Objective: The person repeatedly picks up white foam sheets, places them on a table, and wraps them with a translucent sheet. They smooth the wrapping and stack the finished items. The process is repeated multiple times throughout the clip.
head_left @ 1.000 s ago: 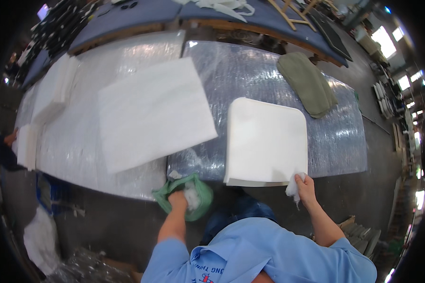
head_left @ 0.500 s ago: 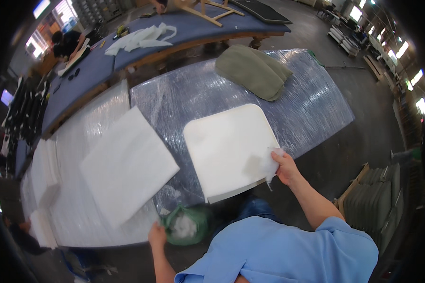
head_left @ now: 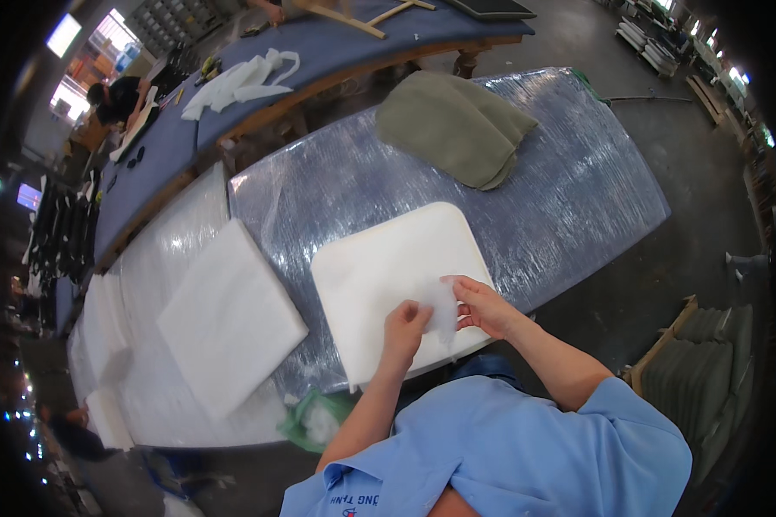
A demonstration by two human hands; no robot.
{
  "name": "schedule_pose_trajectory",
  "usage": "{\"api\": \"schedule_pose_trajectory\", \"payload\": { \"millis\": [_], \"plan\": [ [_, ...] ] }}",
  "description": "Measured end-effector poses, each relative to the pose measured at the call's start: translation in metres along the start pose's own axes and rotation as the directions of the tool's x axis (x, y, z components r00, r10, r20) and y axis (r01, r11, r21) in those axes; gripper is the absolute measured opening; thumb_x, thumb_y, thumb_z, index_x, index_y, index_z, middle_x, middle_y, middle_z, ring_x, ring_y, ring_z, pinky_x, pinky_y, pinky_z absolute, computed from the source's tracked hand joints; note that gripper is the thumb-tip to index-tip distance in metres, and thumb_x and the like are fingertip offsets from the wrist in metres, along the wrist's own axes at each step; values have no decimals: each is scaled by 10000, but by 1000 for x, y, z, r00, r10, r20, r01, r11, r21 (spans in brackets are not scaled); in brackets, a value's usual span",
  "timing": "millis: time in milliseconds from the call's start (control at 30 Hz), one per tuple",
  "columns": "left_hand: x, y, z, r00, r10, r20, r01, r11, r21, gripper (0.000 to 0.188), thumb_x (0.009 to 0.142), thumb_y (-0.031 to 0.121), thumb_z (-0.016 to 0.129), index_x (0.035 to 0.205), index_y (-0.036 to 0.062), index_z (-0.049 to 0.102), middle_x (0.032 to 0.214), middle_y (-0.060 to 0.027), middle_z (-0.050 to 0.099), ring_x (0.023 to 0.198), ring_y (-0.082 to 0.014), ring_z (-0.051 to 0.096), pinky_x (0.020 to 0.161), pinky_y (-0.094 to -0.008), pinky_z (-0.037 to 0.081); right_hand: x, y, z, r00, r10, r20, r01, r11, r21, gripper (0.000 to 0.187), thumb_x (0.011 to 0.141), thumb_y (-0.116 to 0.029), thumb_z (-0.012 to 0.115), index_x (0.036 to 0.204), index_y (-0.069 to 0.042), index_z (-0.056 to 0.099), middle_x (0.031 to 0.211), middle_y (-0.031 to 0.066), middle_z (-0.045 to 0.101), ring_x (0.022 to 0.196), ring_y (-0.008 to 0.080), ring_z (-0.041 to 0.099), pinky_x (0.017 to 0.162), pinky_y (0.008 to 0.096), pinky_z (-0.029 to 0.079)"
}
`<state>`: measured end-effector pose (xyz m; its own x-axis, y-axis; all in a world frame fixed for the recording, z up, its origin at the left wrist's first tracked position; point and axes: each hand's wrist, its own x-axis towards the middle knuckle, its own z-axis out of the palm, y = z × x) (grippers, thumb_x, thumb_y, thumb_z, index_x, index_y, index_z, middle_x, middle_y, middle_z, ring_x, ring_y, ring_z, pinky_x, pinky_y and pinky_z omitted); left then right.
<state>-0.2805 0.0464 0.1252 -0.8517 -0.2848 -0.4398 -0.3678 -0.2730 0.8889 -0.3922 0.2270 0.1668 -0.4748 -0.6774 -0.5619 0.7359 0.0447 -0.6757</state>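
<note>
A tuft of white fibre stuffing (head_left: 441, 308) is stretched between my two hands, above a white cushion pad (head_left: 375, 276) with rounded far corners. My left hand (head_left: 403, 332) pinches one side of the tuft with its fingertips. On the other side my right hand (head_left: 485, 308) grips it between thumb and fingers. Beside my left forearm, at the table's near edge, a green plastic bag (head_left: 300, 417) holds more white stuffing, partly hidden by the arm.
White foam sheets (head_left: 231, 323) lie on the plastic-wrapped table (head_left: 578, 164), left of the pad. Folded olive fabric (head_left: 453, 129) lies beyond it. A blue-topped table (head_left: 328, 60) with white cloth (head_left: 237, 84) stands farther back. Stacked grey-green panels (head_left: 694, 388) stand at right. A person (head_left: 119, 103) works at far left.
My left hand has moved from the green bag up to the stuffing over the pad. The right hand has shifted left with the tuft, and both hands now hold it.
</note>
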Motion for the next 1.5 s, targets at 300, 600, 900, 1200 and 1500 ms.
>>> {"api": "schedule_pose_trajectory", "payload": {
  "millis": [300,600,900,1200,1500],
  "plan": [
    [52,18,53,987,-158,-15,156,984,-86,138,990,166,694,996,35,648,916,-51,697,788,-150,689,705,-341,606,51,-10,-93,990,-37,-136,0,965,-261,320,927,-244,766,1154,-61,636,941,25,677,790,124,649,646,290,546],
    [97,18,55,973,-230,22,232,969,-83,216,993,190,695,1135,44,623,996,-82,719,835,-179,713,706,-336,611,77,-25,-92,980,1,-201,-24,994,-111,227,932,-192,754,1096,-42,708,875,18,681,784,133,653,640,298,539],
    [182,9,53,993,-114,-7,114,990,79,129,975,183,708,961,57,685,850,-9,672,704,-107,615,632,-291,531,127,-30,-108,917,-168,-362,67,959,-275,149,875,-155,791,906,-58,684,787,15,667,672,107,610,560,271,472],
    [263,23,55,986,107,-130,-49,922,385,142,947,175,704,970,36,689,805,-52,672,692,-156,620,620,-326,511,195,-47,-113,652,-531,-540,-18,702,-712,299,826,-295,799,814,-39,645,760,100,658,686,258,621,658,406,488],
    [253,6,64,789,547,279,-475,256,842,431,957,187,625,1367,69,569,1428,-158,553,1336,-376,490,1110,-508,379,219,-32,-120,548,-618,-564,-109,616,-780,305,813,-311,794,824,-41,653,841,134,636,818,350,625,734,465,482]
  ]
}}
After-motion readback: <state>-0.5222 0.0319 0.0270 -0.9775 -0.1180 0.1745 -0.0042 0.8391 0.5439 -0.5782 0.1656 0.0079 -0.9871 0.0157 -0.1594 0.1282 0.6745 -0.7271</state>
